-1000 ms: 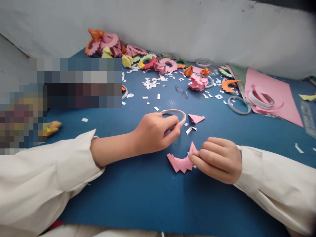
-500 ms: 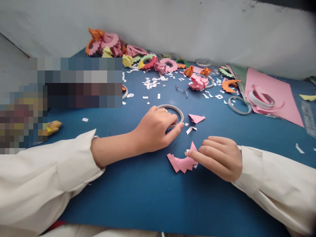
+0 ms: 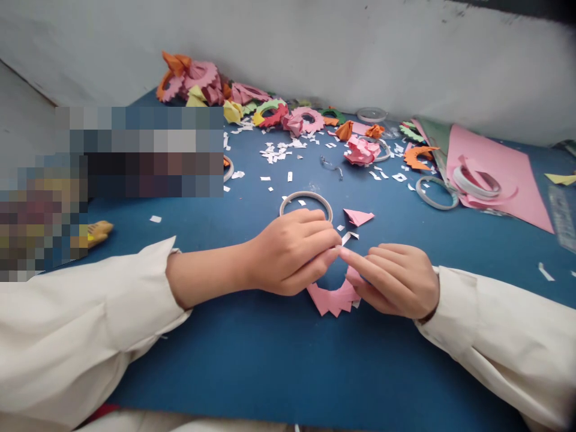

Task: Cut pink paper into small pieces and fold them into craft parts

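Observation:
My left hand (image 3: 299, 252) is closed, with fingertips pressed together and meeting the tip of my right index finger. Whatever lies between those fingertips is hidden or too small to name. Below them is an arc of interlocked folded pink paper (image 3: 332, 299), with my right hand (image 3: 398, 281) closed at its right end. My right index finger stretches toward my left fingertips. Just behind my left hand lies a roll of narrow tape (image 3: 306, 194), partly covered by my fingers. A loose folded pink paper piece (image 3: 359, 216) rests farther back, near a white paper strip (image 3: 347, 238).
Across the back of the blue table (image 3: 252, 366) lie folded paper rings (image 3: 310, 117), crumpled pink paper (image 3: 361, 150) and white scraps (image 3: 275, 153). To the right are another tape roll (image 3: 436, 193) and pink sheets (image 3: 517, 174). A yellow toy-like object (image 3: 99, 231) sits left.
My left hand has left the tape roll and come toward me, down to my right fingertips. The roll has shifted slightly left. My right index finger has lifted toward my left hand.

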Demonstrator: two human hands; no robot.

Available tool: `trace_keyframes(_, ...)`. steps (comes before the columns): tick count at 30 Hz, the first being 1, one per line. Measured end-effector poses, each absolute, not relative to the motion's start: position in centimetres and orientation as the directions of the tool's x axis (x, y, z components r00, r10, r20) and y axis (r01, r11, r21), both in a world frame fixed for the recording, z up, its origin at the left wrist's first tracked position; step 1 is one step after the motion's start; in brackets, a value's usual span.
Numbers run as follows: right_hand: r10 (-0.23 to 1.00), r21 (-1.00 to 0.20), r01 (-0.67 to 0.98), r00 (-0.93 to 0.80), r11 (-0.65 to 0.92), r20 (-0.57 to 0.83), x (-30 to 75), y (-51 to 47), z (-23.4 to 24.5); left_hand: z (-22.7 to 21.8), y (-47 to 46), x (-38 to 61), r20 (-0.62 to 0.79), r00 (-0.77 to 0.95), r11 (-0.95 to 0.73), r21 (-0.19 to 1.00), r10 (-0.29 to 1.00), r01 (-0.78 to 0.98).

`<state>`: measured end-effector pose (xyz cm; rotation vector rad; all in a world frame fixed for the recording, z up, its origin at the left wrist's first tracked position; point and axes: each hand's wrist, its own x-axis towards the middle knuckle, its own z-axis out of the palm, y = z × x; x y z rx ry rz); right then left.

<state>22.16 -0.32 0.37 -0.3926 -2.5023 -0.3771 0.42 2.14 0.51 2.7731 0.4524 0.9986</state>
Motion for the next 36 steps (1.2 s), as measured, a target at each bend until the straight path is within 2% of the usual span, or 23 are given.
trace_keyframes(5, 0.238, 0.108, 0.353, -0.797, 0.929, 0.554, 22.04, 0.11, 0.04, 0.42, 2.28, 0.24, 0.611, 0.685, -0.896, 0.419, 0.396, 0.144)
trace_keyframes(10, 0.278, -0.049, 0.295, -0.813, 0.954, 0.512, 22.26, 0.27, -0.29, 0.16, 2.3, 0.17, 0.631, 0.662, -0.887, 0.446, 0.404, 0.117)
trace_keyframes(15, 0.297, -0.09, 0.293, -0.815, 0.952, 0.497, 22.37, 0.28, -0.25, 0.32, 2.23, 0.11, 0.599, 0.663, -0.861, 0.488, 0.449, 0.141)
trace_keyframes(19, 0.354, -0.131, 0.334, -0.802, 0.933, 0.481, 22.4, 0.36, -0.3, 0.72, 2.11, 0.31, 0.544, 0.596, -0.761, 0.621, 0.59, 0.187)
trace_keyframes(23, 0.404, -0.164, 0.372, -0.782, 0.914, 0.474, 22.39, 0.44, -0.34, 1.08, 1.91, 0.64, 0.402, 0.53, -0.585, 0.776, 0.747, 0.236)
trace_keyframes(26, 0.418, -0.17, 0.385, -0.776, 0.907, 0.473, 22.32, 0.45, -0.23, 1.14, 1.74, 0.8, 0.334, 0.508, -0.5, 0.835, 0.794, 0.231)
trace_keyframes(31, 0.426, -0.167, 0.396, -0.769, 0.903, 0.477, 22.27, 0.45, -0.17, 0.93, 1.69, 0.87, 0.318, 0.488, -0.475, 0.847, 0.813, 0.239)
trace_keyframes(36, 0.351, -0.019, 0.411, -0.754, 0.912, 0.555, 22.28, 0.45, -0.3, 0.78, 1.88, 0.93, 0.306, 0.45, -0.437, 0.871, 0.839, 0.224)
